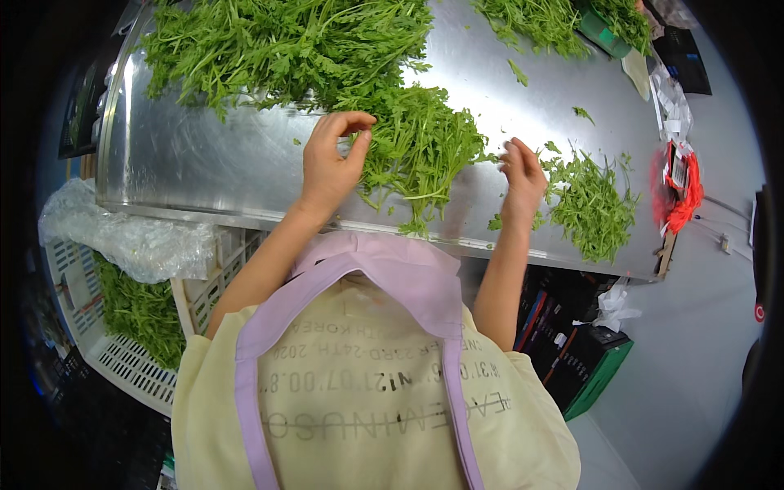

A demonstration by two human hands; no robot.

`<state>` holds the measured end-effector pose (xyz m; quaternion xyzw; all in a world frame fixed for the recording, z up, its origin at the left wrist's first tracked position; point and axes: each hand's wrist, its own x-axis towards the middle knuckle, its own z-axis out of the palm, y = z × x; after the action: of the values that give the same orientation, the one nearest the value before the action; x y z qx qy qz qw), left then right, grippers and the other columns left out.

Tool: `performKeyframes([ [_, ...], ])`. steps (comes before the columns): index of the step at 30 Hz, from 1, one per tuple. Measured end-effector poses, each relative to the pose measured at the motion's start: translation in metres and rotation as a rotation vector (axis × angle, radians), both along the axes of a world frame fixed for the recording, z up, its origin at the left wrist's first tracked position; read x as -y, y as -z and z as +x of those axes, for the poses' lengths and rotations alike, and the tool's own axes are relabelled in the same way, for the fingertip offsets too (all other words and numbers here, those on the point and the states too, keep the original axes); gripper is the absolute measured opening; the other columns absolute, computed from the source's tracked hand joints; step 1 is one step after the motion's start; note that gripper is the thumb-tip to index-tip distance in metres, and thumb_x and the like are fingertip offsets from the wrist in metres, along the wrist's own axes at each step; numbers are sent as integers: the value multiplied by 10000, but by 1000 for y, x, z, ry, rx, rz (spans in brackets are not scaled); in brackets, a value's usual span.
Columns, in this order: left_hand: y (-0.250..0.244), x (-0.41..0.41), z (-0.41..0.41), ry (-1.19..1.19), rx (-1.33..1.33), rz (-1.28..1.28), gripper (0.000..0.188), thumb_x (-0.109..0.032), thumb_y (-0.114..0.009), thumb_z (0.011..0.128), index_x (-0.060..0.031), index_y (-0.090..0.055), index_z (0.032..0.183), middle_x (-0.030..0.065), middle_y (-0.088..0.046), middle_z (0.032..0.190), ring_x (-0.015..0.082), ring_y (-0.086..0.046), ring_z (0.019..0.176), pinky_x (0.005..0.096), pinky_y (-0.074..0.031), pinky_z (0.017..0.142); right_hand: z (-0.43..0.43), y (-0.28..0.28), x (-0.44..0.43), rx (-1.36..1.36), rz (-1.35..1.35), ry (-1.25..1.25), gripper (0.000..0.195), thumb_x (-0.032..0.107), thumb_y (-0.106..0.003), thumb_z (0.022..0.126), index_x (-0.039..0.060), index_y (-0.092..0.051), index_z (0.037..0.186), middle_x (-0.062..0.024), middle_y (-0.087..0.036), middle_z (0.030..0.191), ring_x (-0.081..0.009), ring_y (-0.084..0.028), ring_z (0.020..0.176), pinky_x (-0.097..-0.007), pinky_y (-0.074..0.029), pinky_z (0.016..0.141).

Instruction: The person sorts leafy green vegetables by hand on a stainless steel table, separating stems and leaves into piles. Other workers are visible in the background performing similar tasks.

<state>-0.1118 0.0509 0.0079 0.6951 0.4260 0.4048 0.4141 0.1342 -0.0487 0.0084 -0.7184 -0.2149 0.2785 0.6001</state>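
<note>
My left hand (335, 156) is at the left edge of a small heap of feathery leafy greens (425, 144), probably garland chrysanthemum. Its thumb and forefinger tips nearly meet against the leaves, and whether a sprig is pinched between them is unclear. To the right of that heap, my right hand (523, 180) hovers over the steel table (202, 159), slightly blurred. Its fingers are loosely bent and apart, with nothing visible in them. Just beyond it lies a looser pile of cut greens (594, 205). A large mound of the same greens (288, 49) covers the table's far left.
More greens (539, 24) lie at the far right beside a green plastic container (603, 33). Red plastic netting or ties (686, 184) hang at the table's right end. Below left stands a white slatted crate (131, 367) with greens inside and clear plastic wrap (128, 229) over its edge.
</note>
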Motion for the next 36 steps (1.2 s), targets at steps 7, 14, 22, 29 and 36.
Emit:
performKeyframes([
  [7,-8,6,22,295,-230,398,213,-61,-610,723,-90,-629,933,39,-611,927,239,-522,936,357,-405,837,-32,11,-64,984,-196,-473,166,138,-673,721,95,-668,882,-59,-593,882,-232,-503,900,-341,-415,778],
  [14,-3,2,25,215,-227,298,161,-85,-614,737,-78,-629,898,56,-602,898,243,-507,878,346,-405,787,-30,5,-58,824,-154,-494,108,130,-672,722,83,-646,816,-56,-601,875,-237,-519,873,-339,-411,769],
  [22,-8,-6,51,183,-255,315,414,-205,-675,706,-52,-528,1062,91,-578,972,260,-521,890,346,-413,770,-41,-27,-35,700,19,-473,98,81,-632,753,33,-602,834,-74,-606,855,-232,-545,834,-313,-428,748],
  [29,-1,-3,62,218,-298,-79,469,-194,-667,708,-20,-478,1100,138,-611,806,293,-606,721,362,-480,635,-48,-22,-20,240,73,-411,93,87,-572,834,4,-548,869,-80,-619,915,-118,-542,768,-246,-443,672],
  [36,23,-14,53,276,-72,-324,304,-211,-671,707,16,-588,893,129,-644,799,210,-629,690,308,-492,645,-48,-13,-21,-223,244,-264,74,77,-512,875,22,-477,910,-116,-623,943,-93,-536,729,-222,-449,664],
])
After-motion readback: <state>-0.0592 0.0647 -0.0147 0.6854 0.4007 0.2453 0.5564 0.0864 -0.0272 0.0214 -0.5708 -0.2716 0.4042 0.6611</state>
